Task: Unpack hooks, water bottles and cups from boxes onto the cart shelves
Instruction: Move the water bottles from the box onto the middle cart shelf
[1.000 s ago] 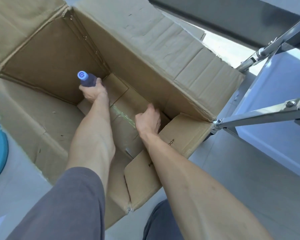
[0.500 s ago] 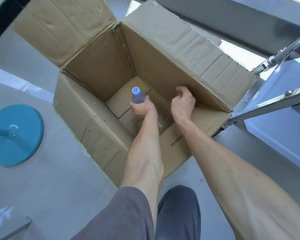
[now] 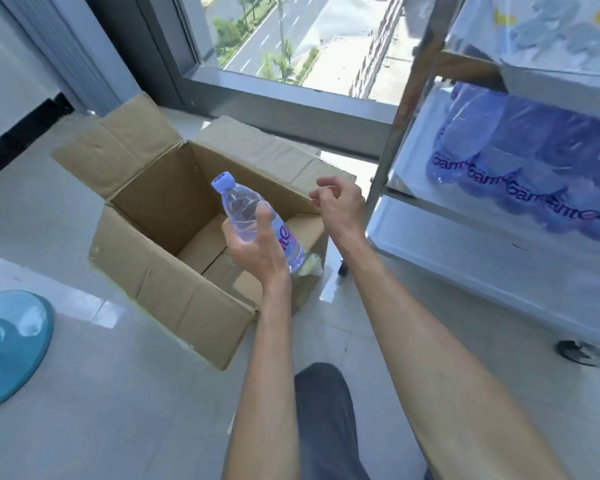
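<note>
My left hand [image 3: 257,249] grips a clear water bottle [image 3: 243,211] with a blue cap and pink lettering, held tilted above the open cardboard box [image 3: 174,292]. The box stands on the floor and its inside shows only bare cardboard. My right hand [image 3: 340,206] hovers over the box's right flap with fingers loosely curled, holding nothing. To the right stands the metal cart [image 3: 392,147]; its middle shelf carries several water bottles [image 3: 520,157] lying side by side.
A window with a dark frame [image 3: 278,105] runs behind the box. A round teal base [image 3: 7,344] lies on the floor at the left. A cart wheel [image 3: 584,353] sits at lower right. Pale floor tiles surround the box.
My left hand has lifted the bottle out of the box's bottom to above its rim. My right hand has come up off the box's flap. The view has pulled back and upward.
</note>
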{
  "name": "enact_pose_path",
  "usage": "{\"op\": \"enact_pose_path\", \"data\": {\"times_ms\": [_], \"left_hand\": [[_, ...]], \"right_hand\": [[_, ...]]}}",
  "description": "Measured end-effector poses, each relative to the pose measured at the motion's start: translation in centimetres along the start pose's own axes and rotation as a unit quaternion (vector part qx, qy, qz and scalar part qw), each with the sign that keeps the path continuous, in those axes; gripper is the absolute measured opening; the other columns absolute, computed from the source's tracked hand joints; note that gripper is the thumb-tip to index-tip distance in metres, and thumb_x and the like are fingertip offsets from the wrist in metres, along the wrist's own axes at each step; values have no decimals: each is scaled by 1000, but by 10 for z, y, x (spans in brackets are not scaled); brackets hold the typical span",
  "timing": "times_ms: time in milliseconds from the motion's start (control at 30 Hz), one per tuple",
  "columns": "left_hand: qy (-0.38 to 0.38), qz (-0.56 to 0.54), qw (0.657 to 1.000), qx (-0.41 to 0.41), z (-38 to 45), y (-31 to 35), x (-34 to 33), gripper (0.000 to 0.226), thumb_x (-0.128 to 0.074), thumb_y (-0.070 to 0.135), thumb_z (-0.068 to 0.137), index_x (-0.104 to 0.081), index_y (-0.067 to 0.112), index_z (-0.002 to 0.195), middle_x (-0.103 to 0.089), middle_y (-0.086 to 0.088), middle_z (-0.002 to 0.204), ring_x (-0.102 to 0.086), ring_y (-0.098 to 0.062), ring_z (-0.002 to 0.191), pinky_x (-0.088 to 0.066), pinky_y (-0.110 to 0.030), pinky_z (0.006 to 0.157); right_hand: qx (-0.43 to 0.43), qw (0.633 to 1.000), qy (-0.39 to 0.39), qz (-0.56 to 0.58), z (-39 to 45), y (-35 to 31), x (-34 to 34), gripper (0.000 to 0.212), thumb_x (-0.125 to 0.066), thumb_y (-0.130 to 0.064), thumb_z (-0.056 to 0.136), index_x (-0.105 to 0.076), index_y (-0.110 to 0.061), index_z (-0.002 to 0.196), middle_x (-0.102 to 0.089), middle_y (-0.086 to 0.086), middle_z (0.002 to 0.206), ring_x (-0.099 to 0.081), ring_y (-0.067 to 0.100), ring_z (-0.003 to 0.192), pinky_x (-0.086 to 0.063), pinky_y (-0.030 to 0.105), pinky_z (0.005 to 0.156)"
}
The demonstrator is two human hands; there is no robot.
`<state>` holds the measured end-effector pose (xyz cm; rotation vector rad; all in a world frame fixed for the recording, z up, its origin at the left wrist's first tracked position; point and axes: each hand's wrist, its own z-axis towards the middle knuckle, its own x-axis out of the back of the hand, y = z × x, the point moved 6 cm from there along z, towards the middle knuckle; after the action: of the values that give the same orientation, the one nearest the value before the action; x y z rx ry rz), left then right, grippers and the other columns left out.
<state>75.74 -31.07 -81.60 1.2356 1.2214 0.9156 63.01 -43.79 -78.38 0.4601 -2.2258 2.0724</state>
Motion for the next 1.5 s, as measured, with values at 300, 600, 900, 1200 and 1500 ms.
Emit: {"op": "enact_pose_path", "data": {"times_ms": [300, 600, 900, 1200, 1500], "left_hand": [[-390, 55, 919, 4, -245, 50, -68, 34, -72, 55, 68, -56, 26, 69, -51, 18, 53, -44, 1, 49, -37, -12, 51], [-531, 190, 826, 4, -376, 69, -79, 42, -38, 50, 91, -65, 24, 72, -71, 4, 82, -64, -19, 79, -49, -39, 74], [-718, 291, 598, 203, -420, 31, -26, 50, -38, 64, 87, -74, 29, 82, -76, -4, 90, -73, -26, 72, -42, -25, 56], [-663, 190, 669, 277, -423, -13, -3, 63, -34, 70, 94, -71, 20, 106, -75, -11, 95, -71, -26, 74, -53, -32, 69], [-570, 157, 763, 260, -433, -14, -22, 47, -52, 57, 92, -76, 25, 68, -67, -6, 69, -56, -19, 51, -35, -21, 44]], "right_hand": [[10, 984, 150, 93, -117, 16, 226, 27, -51, -20, 94, -71, -25, 77, -71, -10, 78, -63, 9, 76, -52, 38, 77], [-1, 957, 228, 182, -207, 23, 336, 45, -66, -60, 75, -67, -20, 96, -73, 5, 91, -70, 23, 84, -57, 50, 83], [17, 934, 277, 226, -235, 16, 383, 38, -63, -51, 83, -62, -14, 91, -69, -5, 74, -67, 14, 68, -53, 28, 61], [-66, 967, 203, 142, -248, 43, 385, 48, -71, -55, 75, -72, -11, 95, -74, 9, 94, -70, 20, 84, -53, 34, 77], [-65, 937, 202, 277, -241, 74, 399, 46, -81, -36, 66, -69, -21, 108, -73, 10, 107, -71, 27, 93, -54, 39, 80]]}}
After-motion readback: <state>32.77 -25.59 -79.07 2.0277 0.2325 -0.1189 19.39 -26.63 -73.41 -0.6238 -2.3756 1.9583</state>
